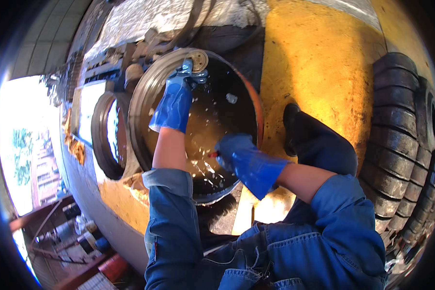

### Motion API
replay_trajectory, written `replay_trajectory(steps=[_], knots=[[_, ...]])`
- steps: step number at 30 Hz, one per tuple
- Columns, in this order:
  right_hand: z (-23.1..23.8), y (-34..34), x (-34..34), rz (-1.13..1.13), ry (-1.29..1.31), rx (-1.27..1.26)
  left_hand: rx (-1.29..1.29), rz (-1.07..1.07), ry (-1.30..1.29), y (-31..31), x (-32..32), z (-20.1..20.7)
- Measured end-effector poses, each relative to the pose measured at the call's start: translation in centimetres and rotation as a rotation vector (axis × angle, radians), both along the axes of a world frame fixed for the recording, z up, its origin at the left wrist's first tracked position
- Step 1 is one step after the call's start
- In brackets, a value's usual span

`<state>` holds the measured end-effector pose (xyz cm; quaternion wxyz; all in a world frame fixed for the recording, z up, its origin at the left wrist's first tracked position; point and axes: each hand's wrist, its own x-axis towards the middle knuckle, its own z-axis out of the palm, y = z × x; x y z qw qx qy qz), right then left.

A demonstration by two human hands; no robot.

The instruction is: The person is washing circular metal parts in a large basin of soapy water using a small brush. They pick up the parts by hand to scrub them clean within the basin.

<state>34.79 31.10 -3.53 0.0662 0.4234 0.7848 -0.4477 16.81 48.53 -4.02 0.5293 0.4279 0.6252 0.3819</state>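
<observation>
My left hand [178,94], in a blue rubber glove, grips a round metal disc with small holes [199,59] at the far rim of a large round tub [139,104]. Murky brown liquid fills the tub, with pale foam flecks and glints on its surface. Over the tub's near right side is my right hand [241,157], gloved in the same blue and slightly blurred. Its fingers are closed, and a small red tip [213,155] sticks out on their left; the rest of that object is hidden.
A metal ring [101,135] stands left of the tub. Large black ribbed tyres [394,130] line the right side. The floor [319,63] is yellow, and a dark-trousered leg [324,140] is on it right of the tub. Machine parts [75,229] lie at lower left.
</observation>
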Motion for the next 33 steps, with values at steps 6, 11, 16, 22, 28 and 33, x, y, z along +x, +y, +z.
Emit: replay_trajectory(steps=[6,11,16,22,28,33], knots=[[0.9,0.4,-2.0,-0.066,0.143,0.024,0.029,0.166,0.255,-12.5,-4.8,7.3],[0.1,2.9,-3.5,-0.202,0.214,-0.085,0.040,0.277,0.122,-22.1,-6.6,6.5],[4.6,2.0,-6.3,-0.431,0.894,-0.331,0.017,0.299,0.114,-30.2,-11.1,2.0],[2.8,-1.3,-8.2,-0.357,0.695,-0.273,0.069,0.342,-0.004,-32.4,-10.4,-0.9],[2.6,-0.1,-9.2,-0.492,0.770,-0.475,0.043,0.315,0.339,-33.0,-13.4,-4.2],[1.8,-0.2,-10.4,-0.256,0.728,-0.210,0.139,0.397,0.260,-32.1,-14.3,-7.7]])
